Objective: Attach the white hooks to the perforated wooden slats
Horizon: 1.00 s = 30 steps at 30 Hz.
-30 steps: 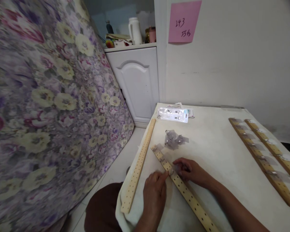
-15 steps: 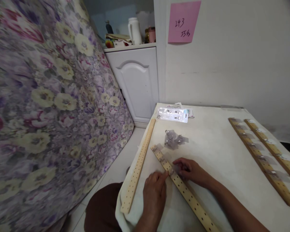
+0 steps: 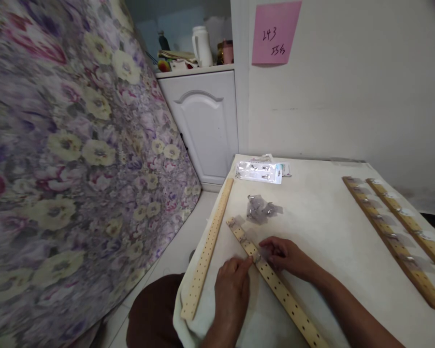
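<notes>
A pale wooden strip (image 3: 281,291) with rows of holes lies slantwise on the cloth between my hands. Metal clips with clear plastic tabs (image 3: 242,238) are attached along its far end. My left hand (image 3: 233,282) is closed at the strip's left edge, its thumb pressing by the clip (image 3: 256,257) nearest me. On the other side, my right hand (image 3: 283,256) has its fingers curled and pinched around that clip's clear tab, which they partly hide. Beyond the strip lies a small pile of loose clips with clear tabs (image 3: 260,210).
Another holed strip (image 3: 207,249) lies along the table's left edge. Two strips fitted with clips (image 3: 393,237) rest at the right. Packaged clips (image 3: 259,172) lie at the back on the cream tablecloth (image 3: 311,193). A floral curtain (image 3: 90,159) hangs left; a white cabinet (image 3: 206,121) stands behind.
</notes>
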Tool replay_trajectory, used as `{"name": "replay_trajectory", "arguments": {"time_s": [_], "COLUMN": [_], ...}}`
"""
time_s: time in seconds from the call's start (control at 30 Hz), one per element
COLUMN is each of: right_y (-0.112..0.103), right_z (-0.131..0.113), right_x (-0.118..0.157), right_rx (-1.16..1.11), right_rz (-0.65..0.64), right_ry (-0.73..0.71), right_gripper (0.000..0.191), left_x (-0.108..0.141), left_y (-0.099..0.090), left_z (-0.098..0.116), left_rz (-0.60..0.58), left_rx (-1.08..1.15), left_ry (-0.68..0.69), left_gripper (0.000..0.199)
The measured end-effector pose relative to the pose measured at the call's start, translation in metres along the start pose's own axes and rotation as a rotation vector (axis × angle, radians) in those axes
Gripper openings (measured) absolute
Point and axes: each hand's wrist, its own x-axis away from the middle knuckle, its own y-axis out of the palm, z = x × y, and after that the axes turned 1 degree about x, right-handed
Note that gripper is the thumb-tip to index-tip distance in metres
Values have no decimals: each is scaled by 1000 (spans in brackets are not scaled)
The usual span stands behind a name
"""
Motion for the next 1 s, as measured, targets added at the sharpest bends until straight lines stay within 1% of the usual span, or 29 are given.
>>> {"name": "replay_trajectory", "arguments": {"time_s": [0.17, 0.4, 0.67, 0.87, 1.0], "right_y": [-1, 0, -1, -2, -1], "right_z": [5, 2, 6, 4, 3], "right_x": [-1, -1, -1, 1, 3], "right_rx": [-3, -11, -14, 107, 175], "right_rz": [-3, -7, -14, 14, 40], "right_ry": [-16, -9, -32, -82, -116], "right_gripper": [36, 34, 35, 37, 31], "left_x": [0, 2, 2, 1, 0], "left_y": [-1, -3, -2, -3, -2], "left_z": [1, 1, 0, 1, 2], "left_rz": [2, 11, 10, -10, -31], "left_rx": [4, 18, 1, -5, -4], "left_ry": [5, 8, 12, 4, -18], "left_gripper": [42, 41, 42, 41, 41]}}
